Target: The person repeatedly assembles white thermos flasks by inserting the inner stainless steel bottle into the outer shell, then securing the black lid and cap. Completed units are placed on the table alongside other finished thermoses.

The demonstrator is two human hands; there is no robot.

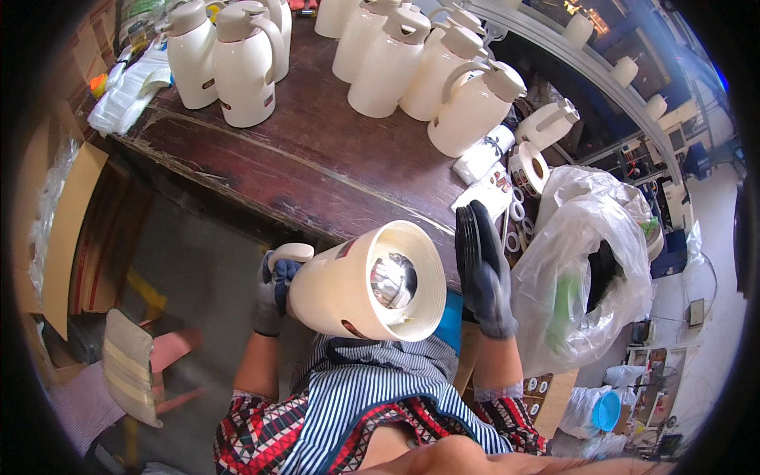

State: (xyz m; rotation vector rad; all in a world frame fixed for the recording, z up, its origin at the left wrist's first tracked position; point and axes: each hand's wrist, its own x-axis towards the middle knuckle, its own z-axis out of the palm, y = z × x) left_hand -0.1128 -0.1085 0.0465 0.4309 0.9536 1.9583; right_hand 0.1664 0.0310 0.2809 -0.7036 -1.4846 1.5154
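My left hand (275,291), in a dark glove, is closed round the handle of a cream vacuum jug (328,297). The jug lies on its side before my body with its open base turned up toward me, and a shiny metallic liner (393,280) shows inside. My gloved right hand (492,289) is upright to the right of the jug, apart from it. Between its thumb and fingers is a stack of thin black discs (468,247), seen edge-on. The thumb is mostly hidden.
Several cream jugs (388,67) stand on the dark wooden table (277,174), with more at its far left. At its right lie a roll of labels (529,168) and white rings (517,210). A clear plastic bag (546,317) hangs close to my right hand. A chair (131,366) is at the left.
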